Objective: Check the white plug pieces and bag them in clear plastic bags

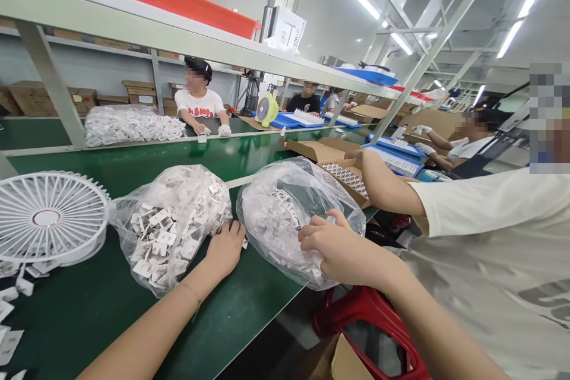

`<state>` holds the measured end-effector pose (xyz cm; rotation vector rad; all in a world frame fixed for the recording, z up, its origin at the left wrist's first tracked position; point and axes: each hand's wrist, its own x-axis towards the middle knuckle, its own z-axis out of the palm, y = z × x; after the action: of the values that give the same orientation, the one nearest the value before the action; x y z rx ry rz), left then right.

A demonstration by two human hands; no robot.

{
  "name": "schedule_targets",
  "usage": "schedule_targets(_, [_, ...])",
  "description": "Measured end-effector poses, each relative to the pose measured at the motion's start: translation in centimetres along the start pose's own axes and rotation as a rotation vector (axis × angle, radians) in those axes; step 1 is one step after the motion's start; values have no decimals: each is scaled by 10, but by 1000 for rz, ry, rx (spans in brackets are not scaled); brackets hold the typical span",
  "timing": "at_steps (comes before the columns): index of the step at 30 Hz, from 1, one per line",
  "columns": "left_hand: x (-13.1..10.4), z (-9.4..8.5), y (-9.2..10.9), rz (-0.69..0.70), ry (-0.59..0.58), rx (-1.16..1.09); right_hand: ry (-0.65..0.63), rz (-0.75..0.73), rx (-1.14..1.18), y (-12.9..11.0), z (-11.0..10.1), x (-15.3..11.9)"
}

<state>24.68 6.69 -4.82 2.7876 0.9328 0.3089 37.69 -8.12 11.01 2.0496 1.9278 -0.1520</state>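
My left hand rests low on the green table beside a clear plastic bag of white plastic parts. Its fingers are bent and closed, with a small white plastic part showing at their edge. Over the near side of a second clear plastic bag is my right hand. Its fingers are bent but spread apart and touch the film; the fingertips' underside is hidden. More white parts lie inside this bag, which gapes toward the right.
A white fan lies at left above loose white parts. Close on my right, a co-worker's arm reaches to a cardboard box of parts. Below the table edge stands a red stool. A shelf crosses overhead.
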Motion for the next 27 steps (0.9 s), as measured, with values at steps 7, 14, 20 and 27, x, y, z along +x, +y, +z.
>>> schedule_targets(7, [-35, -34, 13, 45, 54, -144, 30, 46, -28, -5, 7, -4])
schedule_targets(14, [14, -97, 61, 361, 274, -317, 53, 87, -118, -17, 14, -7])
schedule_targets(20, [60, -101, 52, 396, 290, -32, 162, 255, -234, -2, 4, -18])
schedule_targets(27, [0, -133, 15, 638, 524, 57, 356, 380, -248, 48, -17, 1])
